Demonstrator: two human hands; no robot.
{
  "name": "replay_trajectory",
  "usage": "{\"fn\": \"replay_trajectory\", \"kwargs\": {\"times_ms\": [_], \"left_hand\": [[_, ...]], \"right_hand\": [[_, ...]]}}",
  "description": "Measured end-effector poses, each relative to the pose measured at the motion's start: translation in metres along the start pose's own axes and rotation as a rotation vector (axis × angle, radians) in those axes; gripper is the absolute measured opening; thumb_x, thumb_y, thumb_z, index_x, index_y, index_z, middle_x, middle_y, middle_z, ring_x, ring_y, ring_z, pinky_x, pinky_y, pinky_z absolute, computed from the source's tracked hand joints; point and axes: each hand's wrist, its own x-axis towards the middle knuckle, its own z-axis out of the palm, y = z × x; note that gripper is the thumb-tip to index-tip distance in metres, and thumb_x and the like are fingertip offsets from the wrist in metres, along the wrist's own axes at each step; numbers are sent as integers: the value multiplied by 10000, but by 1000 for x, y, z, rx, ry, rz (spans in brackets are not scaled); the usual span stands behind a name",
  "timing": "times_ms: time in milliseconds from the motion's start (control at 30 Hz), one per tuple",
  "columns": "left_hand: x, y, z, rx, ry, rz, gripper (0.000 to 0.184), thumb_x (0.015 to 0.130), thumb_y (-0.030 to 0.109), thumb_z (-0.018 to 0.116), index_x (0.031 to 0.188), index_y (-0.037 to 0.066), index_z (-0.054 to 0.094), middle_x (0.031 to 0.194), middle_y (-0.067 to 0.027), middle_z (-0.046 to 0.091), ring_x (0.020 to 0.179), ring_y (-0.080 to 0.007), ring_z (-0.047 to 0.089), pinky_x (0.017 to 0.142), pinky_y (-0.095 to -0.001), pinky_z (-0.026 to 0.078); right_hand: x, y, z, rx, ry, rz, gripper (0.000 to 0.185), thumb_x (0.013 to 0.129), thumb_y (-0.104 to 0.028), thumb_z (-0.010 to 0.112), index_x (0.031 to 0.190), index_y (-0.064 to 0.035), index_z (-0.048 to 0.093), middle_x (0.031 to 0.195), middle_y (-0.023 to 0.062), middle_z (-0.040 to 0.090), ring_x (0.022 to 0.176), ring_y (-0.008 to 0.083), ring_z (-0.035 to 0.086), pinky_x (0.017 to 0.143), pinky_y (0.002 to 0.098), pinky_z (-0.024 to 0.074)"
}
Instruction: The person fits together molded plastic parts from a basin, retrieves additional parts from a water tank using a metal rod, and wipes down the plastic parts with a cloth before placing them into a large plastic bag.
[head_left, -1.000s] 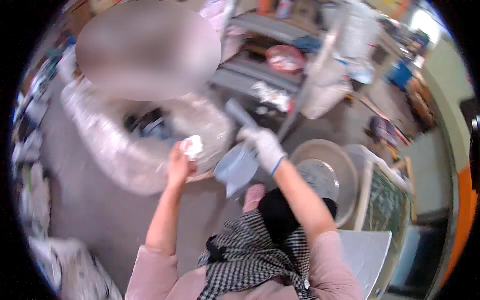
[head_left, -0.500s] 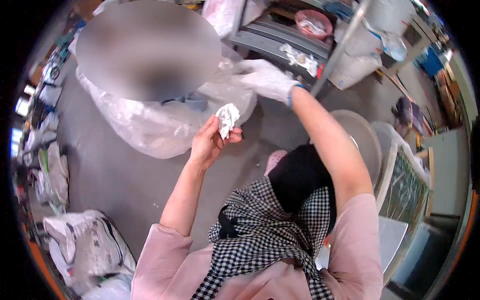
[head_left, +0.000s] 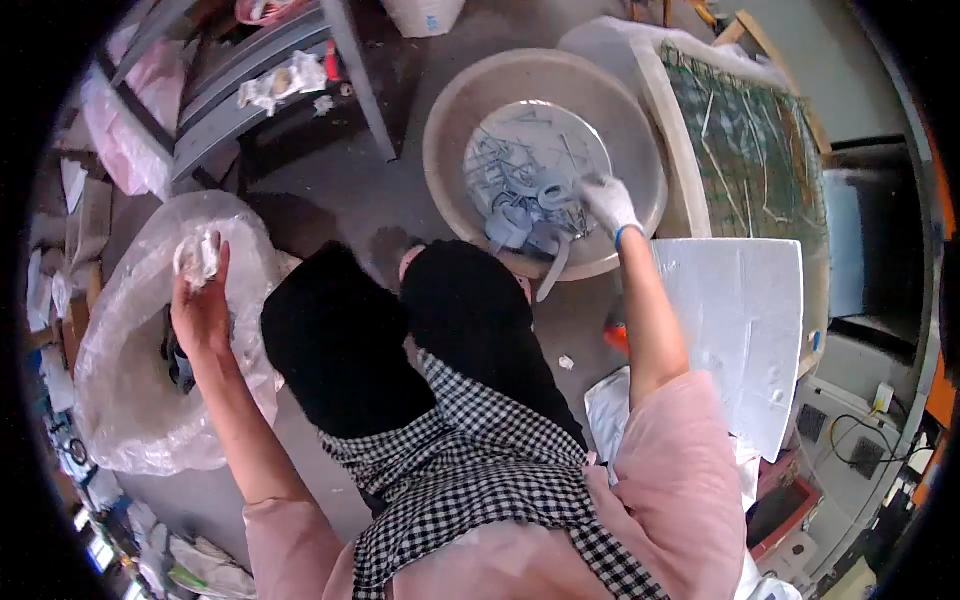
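Observation:
My bare left hand (head_left: 203, 305) is closed on a crumpled white wad (head_left: 196, 260), cloth or paper, above the opening of a large clear plastic bag (head_left: 120, 400). On the right, my right hand (head_left: 610, 205), in a white glove with a blue cuff, reaches into a wide round basin (head_left: 455, 130). Its fingers are blurred, so I cannot tell what they hold. Near them lie grey plastic pieces (head_left: 510, 225), some ring-shaped, along with several thin sticks. One long strip (head_left: 555, 270) hangs over the basin's near rim.
A grey metal rack (head_left: 365, 80) stands at the upper left with white scraps (head_left: 285, 82) on its bar. Right of the basin are a white foam board (head_left: 735, 330) and a frame with green netting (head_left: 740, 140). A red-orange object (head_left: 616, 335) lies by my right forearm.
My view has turned right and down toward the basin. The right hand has moved from beside the bag into the basin. My left hand still holds the white wad, now over the bag.

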Motion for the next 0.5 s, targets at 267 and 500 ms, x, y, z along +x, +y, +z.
{"fn": "replay_trajectory", "kwargs": {"times_ms": [267, 500], "left_hand": [[35, -16, 18, 489, -74, 20, 339, 922, 79, 504, 1223, -64, 446, 1167, -186, 565, 1056, -293, 594, 862, -364, 504], [-2, -51, 81, 658, -148, 53, 268, 880, 65, 616, 1134, 27, 537, 1014, -84, 628, 867, -172, 605, 702, -296, 462]], "right_hand": [[-19, 62, 55, -608, -143, -345, 456, 741, -148, 614, 1188, -104, 536, 1076, 183, 596, 1014, 353, 572, 848, 442, 468], [-4, -1, 117, -908, -411, -865, 220, 780, -147, 571, 986, -137, 646, 1065, 99, 580, 1036, 281, 545, 804, 408, 465]]}}
